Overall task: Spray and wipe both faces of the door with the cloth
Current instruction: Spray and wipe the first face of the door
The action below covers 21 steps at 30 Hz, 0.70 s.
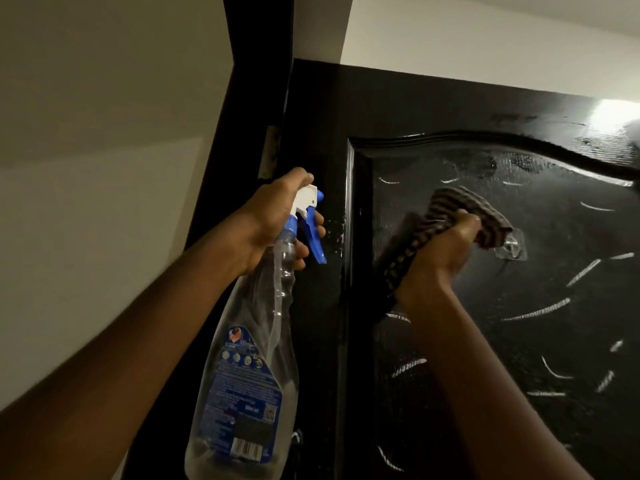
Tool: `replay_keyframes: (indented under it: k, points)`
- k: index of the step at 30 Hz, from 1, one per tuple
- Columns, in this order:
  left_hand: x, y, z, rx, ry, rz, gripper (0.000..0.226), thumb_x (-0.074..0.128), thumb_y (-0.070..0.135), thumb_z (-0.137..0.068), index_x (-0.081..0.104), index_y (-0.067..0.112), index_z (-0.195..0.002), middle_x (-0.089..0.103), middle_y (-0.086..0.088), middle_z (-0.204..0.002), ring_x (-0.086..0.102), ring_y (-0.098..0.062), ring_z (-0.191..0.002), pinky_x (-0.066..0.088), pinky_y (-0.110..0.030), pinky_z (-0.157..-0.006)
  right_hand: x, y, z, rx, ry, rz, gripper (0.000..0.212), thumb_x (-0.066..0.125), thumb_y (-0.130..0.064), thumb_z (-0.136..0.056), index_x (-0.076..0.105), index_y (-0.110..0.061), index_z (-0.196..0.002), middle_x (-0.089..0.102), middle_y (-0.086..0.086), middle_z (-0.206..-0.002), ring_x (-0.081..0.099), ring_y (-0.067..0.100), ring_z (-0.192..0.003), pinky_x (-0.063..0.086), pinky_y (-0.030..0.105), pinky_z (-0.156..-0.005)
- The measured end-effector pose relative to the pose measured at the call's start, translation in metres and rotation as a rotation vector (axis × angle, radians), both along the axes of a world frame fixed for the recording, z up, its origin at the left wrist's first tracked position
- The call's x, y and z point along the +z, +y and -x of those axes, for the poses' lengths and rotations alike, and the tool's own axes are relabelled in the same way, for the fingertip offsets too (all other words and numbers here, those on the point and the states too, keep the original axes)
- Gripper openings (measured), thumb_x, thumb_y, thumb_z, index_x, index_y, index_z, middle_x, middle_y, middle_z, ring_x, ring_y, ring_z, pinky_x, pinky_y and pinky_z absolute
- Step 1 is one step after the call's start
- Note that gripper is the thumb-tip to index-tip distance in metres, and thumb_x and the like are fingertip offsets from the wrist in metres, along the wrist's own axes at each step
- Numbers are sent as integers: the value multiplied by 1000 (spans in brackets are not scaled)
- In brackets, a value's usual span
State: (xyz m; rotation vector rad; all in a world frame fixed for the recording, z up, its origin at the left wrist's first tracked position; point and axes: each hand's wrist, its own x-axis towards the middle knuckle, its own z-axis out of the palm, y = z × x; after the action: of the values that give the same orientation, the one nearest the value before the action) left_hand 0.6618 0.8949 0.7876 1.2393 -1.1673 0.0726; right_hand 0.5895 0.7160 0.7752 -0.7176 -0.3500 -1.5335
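Observation:
A glossy black door (540, 271) with a raised arched panel fills the right half of the view; wet streaks shine across it. My right hand (440, 258) grips a bunched striped grey cloth (453, 206) and holds it against the upper panel. My left hand (273, 220) grips the neck of a clear spray bottle (256, 358) with a white head and blue trigger, its nozzle pointing at the door's left stile. Droplets glisten on the stile beside the nozzle.
A clear stick-on hook (512, 245) sits on the panel just right of the cloth. The black door frame (242, 116) and a hinge (270, 150) run along the left edge. Pale walls (104, 168) lie to the left and above.

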Motion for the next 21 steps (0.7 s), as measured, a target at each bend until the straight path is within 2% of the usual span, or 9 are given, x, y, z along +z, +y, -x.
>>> replay_keyframes:
  k: [2, 4, 5, 8, 11, 14, 16, 19, 21]
  points:
    - [3, -11, 10, -5, -13, -11, 53, 42, 54, -96, 64, 6, -94, 67, -14, -86, 49, -16, -36, 45, -24, -41, 12, -11, 17, 9, -54, -82, 56, 33, -52, -104, 49, -16, -143, 58, 8, -138, 56, 22, -124, 45, 39, -108]
    - [5, -23, 19, -31, -28, -18, 51, 41, 52, -97, 62, 6, -94, 65, -14, -87, 51, -14, -36, 44, -23, -40, 17, -18, 31, -81, -37, -43, 62, 30, -55, -104, 34, -18, -154, 45, 5, -151, 44, 21, -135, 35, 41, -116]
    - [6, -29, 24, -49, -29, -16, 49, 41, 51, -97, 61, 7, -96, 64, -15, -89, 52, -13, -36, 43, -23, -39, 20, -23, 34, -143, -20, -4, 62, 31, -55, -104, 33, -19, -154, 45, 4, -149, 44, 20, -134, 35, 40, -115]
    - [11, -41, 29, -32, -38, -6, 51, 39, 52, -98, 62, 6, -102, 64, -15, -89, 55, -11, -37, 43, -22, -39, 25, -37, 37, -357, 20, 106, 61, 40, -64, -91, 50, -22, -135, 57, 2, -126, 53, 19, -116, 44, 42, -104]
    - [15, -43, 25, 14, -48, 2, 52, 39, 54, -97, 64, 8, -96, 64, -11, -81, 58, -11, -42, 44, -22, -40, 31, -50, 31, -660, 110, 209, 73, 36, -74, -81, 54, -21, -128, 55, 11, -131, 48, 27, -126, 37, 53, -111]
    - [15, -36, 19, 56, -32, 31, 49, 39, 53, -98, 63, 11, -94, 62, -8, -75, 55, -9, -37, 44, -20, -39, 45, -62, 20, -939, 256, 369, 82, 26, -74, -85, 52, -18, -139, 41, 10, -153, 31, 28, -145, 24, 53, -119]
    - [16, -31, 13, 93, -28, 49, 50, 40, 54, -98, 63, 10, -99, 65, -11, -82, 56, -10, -37, 46, -22, -39, 66, -67, 10, -1106, 393, 490, 71, 25, -65, -97, 41, -23, -152, 26, 1, -165, 16, 21, -153, 14, 48, -124]
    - [17, -22, 6, 85, -12, 47, 55, 41, 55, -97, 64, 6, -98, 68, -15, -87, 55, -14, -38, 46, -24, -41, 97, -67, -9, -1422, 714, 737, 63, 23, -56, -104, 18, -30, -161, 4, -5, -169, -5, 12, -155, 0, 38, -126]
    - [17, -19, 4, 80, -24, 48, 57, 40, 54, -97, 66, 3, -100, 68, -15, -87, 53, -15, -40, 47, -25, -42, 97, -65, -16, -1585, 802, 967, 65, 23, -56, -104, 6, -32, -161, -5, -6, -169, -13, 10, -154, -3, 38, -126]
